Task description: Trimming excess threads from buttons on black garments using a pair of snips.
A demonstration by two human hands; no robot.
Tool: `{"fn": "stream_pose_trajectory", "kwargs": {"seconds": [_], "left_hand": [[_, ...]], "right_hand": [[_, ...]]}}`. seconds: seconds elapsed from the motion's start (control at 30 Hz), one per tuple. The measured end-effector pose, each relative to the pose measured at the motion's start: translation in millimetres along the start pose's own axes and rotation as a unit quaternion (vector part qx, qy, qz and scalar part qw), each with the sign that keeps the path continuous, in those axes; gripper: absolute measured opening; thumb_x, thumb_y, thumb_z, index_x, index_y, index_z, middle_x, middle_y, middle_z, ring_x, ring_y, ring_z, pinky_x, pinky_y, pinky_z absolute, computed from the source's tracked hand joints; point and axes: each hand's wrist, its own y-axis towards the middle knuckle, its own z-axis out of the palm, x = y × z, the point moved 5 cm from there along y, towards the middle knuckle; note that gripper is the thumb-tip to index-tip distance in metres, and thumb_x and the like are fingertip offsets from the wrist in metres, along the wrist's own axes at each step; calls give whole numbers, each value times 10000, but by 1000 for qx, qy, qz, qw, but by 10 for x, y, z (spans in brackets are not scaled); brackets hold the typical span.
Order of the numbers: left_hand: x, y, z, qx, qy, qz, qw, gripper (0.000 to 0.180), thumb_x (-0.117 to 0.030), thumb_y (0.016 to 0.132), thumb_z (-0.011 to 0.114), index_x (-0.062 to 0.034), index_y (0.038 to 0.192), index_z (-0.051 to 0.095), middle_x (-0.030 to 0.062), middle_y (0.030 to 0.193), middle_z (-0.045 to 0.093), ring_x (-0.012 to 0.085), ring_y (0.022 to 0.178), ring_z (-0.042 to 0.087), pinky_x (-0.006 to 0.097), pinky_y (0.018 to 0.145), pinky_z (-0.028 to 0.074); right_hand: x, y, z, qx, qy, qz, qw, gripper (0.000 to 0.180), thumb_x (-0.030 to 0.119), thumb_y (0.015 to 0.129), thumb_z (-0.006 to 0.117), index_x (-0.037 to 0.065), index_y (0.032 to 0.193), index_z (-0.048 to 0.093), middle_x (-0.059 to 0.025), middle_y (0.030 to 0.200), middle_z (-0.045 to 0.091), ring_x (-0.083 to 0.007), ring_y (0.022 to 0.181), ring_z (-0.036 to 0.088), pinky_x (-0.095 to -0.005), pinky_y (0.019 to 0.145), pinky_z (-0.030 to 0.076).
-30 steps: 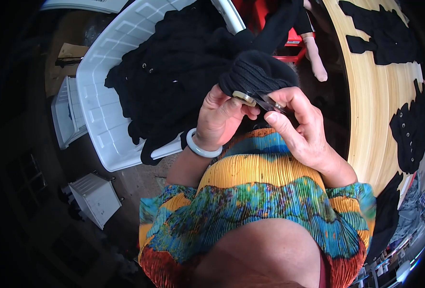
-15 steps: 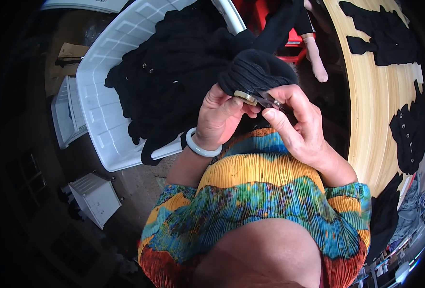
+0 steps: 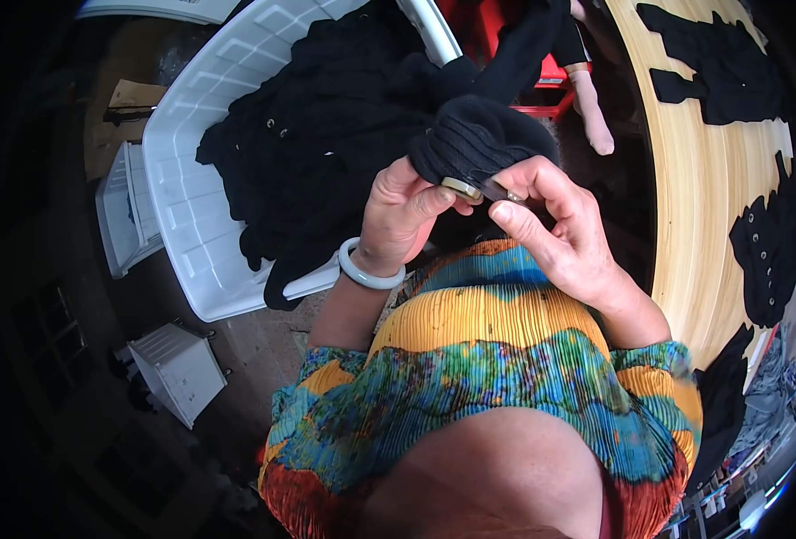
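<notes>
My left hand (image 3: 402, 211) pinches a bunched part of a black ribbed knit garment (image 3: 483, 135). At its fingertips a round gold-coloured button (image 3: 461, 189) lies against the knit. Close by on the right, my right hand (image 3: 567, 229) is closed on small dark thread snips (image 3: 495, 189); their blades point at the button's edge. Most of the handle is hidden in my fingers. A pale bangle (image 3: 368, 272) circles my left wrist.
A big white plastic tub (image 3: 191, 207) heaped with black garments (image 3: 317, 135) stands ahead to the left. Along the right runs a wooden table (image 3: 685, 207) with black knit garments (image 3: 730, 72) on it. Another person's pink-socked foot (image 3: 591, 112) shows beside a red stool (image 3: 551, 76).
The snips' blades, spread apart before, now look closer together beside the button. My left wrist has shifted slightly left, and the held knit has turned a little.
</notes>
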Motion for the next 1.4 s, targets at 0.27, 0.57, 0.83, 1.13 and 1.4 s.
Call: {"fn": "stream_pose_trajectory", "kwargs": {"seconds": [0.27,0.57,0.83,1.13,1.4], "left_hand": [[5,5,-14,-9,-12,0,1000,190,-37,793,542,-10,982,539,83,898,581,150,812,564,264,687,488],[16,-1,-13,-1,-3,-1,1000,197,-41,792,545,-12,987,534,80,896,582,145,802,561,257,685,485],[31,-8,-72,11,-55,-19,998,213,-60,802,535,-7,1007,516,116,908,584,193,806,594,273,672,503],[51,-27,-39,10,-34,-41,999,210,-43,798,534,7,1001,519,108,871,590,175,765,590,253,658,488],[-18,-47,-58,-9,58,-66,996,152,-15,754,556,24,901,569,100,993,527,139,909,520,263,807,422]], "right_hand": [[5,22,1,-50,-58,-85,993,189,127,788,593,-7,889,505,-42,706,545,-74,592,509,-202,531,407],[-6,35,21,-51,-78,-89,992,141,99,783,597,-6,840,522,-27,664,527,-53,554,478,-197,485,381],[-43,10,-79,-96,84,-72,989,112,35,815,540,-19,907,504,-29,752,568,-26,691,487,-165,613,394],[86,58,-16,-77,-229,-234,942,330,-35,633,595,31,953,550,-74,801,596,-179,604,574,-228,548,467],[-90,101,-342,-109,-41,-49,992,71,19,762,597,-5,823,569,-7,740,587,-51,701,524,-184,646,421]]}}
